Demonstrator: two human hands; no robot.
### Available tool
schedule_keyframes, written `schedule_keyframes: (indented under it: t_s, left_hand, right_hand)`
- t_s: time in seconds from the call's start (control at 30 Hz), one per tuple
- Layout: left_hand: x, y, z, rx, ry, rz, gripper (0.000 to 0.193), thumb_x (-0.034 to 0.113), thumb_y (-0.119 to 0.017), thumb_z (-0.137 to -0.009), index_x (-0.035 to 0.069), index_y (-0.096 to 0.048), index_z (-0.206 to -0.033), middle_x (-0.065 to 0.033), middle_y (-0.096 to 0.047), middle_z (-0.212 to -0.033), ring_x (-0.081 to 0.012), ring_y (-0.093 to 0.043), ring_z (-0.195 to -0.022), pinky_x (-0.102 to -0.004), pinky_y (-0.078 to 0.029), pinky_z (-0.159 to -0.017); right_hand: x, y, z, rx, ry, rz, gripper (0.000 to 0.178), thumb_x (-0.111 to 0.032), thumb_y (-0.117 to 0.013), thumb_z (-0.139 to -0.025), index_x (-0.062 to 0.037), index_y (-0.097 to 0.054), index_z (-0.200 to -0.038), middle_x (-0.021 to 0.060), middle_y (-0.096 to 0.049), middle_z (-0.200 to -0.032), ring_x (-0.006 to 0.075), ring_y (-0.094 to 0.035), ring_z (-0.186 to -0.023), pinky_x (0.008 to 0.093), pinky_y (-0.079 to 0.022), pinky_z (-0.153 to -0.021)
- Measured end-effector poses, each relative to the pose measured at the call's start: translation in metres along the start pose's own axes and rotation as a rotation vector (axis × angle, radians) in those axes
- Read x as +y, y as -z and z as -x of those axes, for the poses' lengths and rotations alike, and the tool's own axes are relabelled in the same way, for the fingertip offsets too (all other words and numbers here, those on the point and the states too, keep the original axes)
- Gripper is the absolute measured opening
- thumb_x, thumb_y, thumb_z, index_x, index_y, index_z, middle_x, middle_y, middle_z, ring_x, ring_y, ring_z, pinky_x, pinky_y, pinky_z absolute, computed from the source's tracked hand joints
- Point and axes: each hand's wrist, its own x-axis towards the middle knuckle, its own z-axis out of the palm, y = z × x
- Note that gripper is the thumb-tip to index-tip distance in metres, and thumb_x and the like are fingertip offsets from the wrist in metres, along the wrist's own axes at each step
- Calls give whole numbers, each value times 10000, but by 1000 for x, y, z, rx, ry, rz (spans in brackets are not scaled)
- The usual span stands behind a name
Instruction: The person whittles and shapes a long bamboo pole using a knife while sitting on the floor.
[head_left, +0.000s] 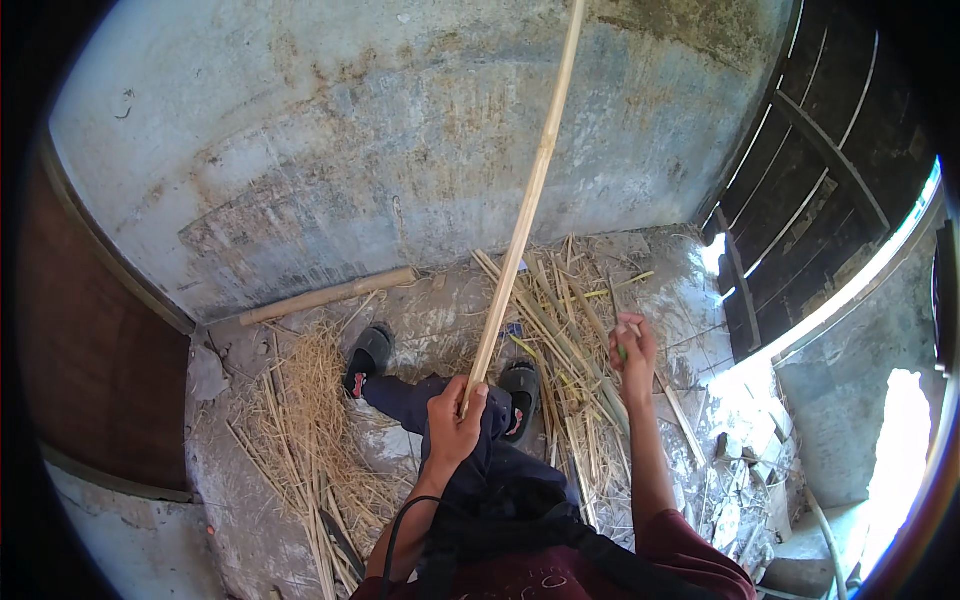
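My left hand (455, 425) is closed around the lower end of a long, pale bamboo strip (525, 210). The strip slants up and away past the top of the view, with a node partway along it. Off to the right, clear of the strip, my right hand (635, 355) is closed with its fingers curled. A bit of green (622, 352) shows between those fingers; the rest of what it grips is too small to make out. Below it, split bamboo strips (570, 330) lie on the floor.
A heap of fine shavings (320, 420) lies left of my feet. One bamboo pole (330, 297) rests along the base of the stained wall (400, 150). Broken rubble (750, 450) lies at the right, near a dark plank door (800, 200). A brown panel (110, 350) stands at left.
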Motion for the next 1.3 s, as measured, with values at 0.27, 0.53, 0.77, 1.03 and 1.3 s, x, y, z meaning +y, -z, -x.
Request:
schedule_keyframes:
  t_s: [0.27, 0.53, 0.77, 1.03, 1.3]
  left_hand:
    - [10, 7, -5, -189, 42, -25, 283, 234, -729, -1085, 21, -639, -923, 45, -521, -663, -16, -437, -627, -260, -314, -548]
    - [7, 19, -7, -364, 268, 489, 302, 275, -562, -1175, 86, -563, -939, 67, -405, -651, -21, -360, -545, -237, -276, -505]
    - [13, 44, 3, -537, 357, 492, 470, 454, -420, -1208, 71, -554, -973, 66, -370, -613, -27, -313, -469, -245, -256, -430]
    - [9, 67, 20, -602, 524, 531, 539, 536, -390, -1198, 73, -534, -965, 69, -362, -611, -28, -294, -449, -235, -256, -394]
    - [11, 53, 28, -449, 407, 369, 482, 518, -459, -1182, 96, -522, -958, 57, -368, -624, -38, -314, -494, -248, -248, -450]
  right_hand:
    - [17, 6, 17, -126, -21, -48, 226, -125, -640, -1086, -74, -583, -1298, -50, -501, -757, 36, -385, -592, 231, -278, -529]
    - [-8, 3, 22, -140, 100, -52, 259, -179, -611, -1087, -77, -564, -1321, -17, -529, -798, 51, -396, -600, 238, -288, -540]
    - [-27, -5, 26, -203, 196, -6, 250, -66, -647, -1065, -29, -589, -1305, -33, -562, -890, 41, -473, -714, 228, -357, -640]
    - [-43, -32, 35, -244, 316, 213, 268, -4, -658, -1044, -1, -613, -1308, 60, -714, -1084, 90, -650, -976, 261, -486, -879]
    - [-50, -56, 44, -356, 484, 509, 250, -31, -756, -976, -13, -705, -1220, 122, -778, -1083, 191, -763, -910, 317, -575, -808]
